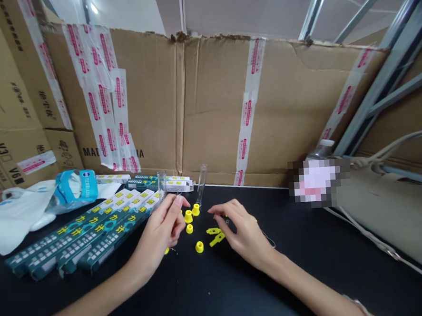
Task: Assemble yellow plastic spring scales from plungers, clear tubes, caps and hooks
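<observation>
The left hand is curled, any grip hidden; the right hand is held half-open; yellow plastic caps could be scattered, a clear tube toppled, if brushed by knuckles.

Left hand and right hand low and forward, nearly meeting

Your left hand turns its palm inward, wrist bent, fingertips angled up and toward the right, thumb hidden behind them. Your right hand comes in from the other side, back facing up, index finger reaching left, other fingers curled under. Only a narrow gap separates the two. Your left forearm runs bare to the lower-left corner, your right forearm bare to the lower-right. Any grip in either hand: cannot tell from this view.
</observation>
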Action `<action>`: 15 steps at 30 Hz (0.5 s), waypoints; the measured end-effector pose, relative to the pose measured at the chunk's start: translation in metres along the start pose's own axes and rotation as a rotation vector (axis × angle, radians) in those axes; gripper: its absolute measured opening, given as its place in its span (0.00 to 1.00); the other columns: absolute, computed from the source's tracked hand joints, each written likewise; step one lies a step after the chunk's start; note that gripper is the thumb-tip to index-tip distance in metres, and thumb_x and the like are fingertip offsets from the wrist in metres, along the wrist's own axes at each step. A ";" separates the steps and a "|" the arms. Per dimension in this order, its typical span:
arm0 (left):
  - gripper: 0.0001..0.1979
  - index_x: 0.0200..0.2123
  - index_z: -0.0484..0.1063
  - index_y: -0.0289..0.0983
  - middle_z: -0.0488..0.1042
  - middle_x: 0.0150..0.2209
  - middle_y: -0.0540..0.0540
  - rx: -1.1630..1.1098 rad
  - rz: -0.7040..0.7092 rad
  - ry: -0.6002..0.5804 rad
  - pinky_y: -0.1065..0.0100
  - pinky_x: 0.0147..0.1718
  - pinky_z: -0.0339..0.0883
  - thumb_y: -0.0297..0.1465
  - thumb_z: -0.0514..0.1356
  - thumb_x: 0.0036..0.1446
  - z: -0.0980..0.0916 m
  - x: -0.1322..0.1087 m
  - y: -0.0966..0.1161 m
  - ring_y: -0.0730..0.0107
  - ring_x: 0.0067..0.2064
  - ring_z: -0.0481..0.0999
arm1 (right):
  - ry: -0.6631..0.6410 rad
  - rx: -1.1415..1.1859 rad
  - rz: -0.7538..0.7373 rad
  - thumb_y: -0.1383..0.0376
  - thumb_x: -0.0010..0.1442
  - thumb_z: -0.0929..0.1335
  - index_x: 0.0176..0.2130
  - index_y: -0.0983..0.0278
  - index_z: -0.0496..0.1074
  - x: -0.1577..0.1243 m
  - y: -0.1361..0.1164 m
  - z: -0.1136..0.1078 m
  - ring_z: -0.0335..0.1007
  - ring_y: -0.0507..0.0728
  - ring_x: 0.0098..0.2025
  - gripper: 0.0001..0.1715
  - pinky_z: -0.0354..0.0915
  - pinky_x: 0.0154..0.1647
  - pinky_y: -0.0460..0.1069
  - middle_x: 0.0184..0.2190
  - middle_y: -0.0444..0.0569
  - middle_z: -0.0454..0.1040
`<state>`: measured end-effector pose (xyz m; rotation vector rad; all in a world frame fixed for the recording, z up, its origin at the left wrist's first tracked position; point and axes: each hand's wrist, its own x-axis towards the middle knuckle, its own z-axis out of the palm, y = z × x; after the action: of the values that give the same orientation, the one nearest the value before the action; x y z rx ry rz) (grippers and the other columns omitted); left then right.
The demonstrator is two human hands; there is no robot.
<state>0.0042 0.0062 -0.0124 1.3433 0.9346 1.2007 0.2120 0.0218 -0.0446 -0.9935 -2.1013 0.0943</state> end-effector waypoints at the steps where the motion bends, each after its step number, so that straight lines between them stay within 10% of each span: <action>1: 0.16 0.39 0.62 0.41 0.60 0.17 0.60 0.010 -0.012 -0.006 0.79 0.12 0.46 0.47 0.53 0.62 0.001 -0.001 0.000 0.82 0.14 0.51 | -0.009 -0.023 -0.001 0.70 0.67 0.61 0.48 0.60 0.69 0.001 0.002 -0.004 0.67 0.58 0.43 0.12 0.65 0.45 0.55 0.38 0.49 0.75; 15: 0.15 0.37 0.63 0.41 0.54 0.20 0.59 0.105 -0.196 -0.065 0.79 0.13 0.35 0.47 0.52 0.61 0.000 -0.001 0.003 0.82 0.17 0.42 | -0.086 -0.152 -0.022 0.67 0.69 0.62 0.46 0.60 0.71 0.000 0.003 -0.015 0.67 0.58 0.41 0.10 0.62 0.44 0.55 0.38 0.49 0.76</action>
<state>0.0043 0.0050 -0.0098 1.3316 1.0686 0.9645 0.2238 0.0204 -0.0356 -1.0719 -2.2242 -0.0350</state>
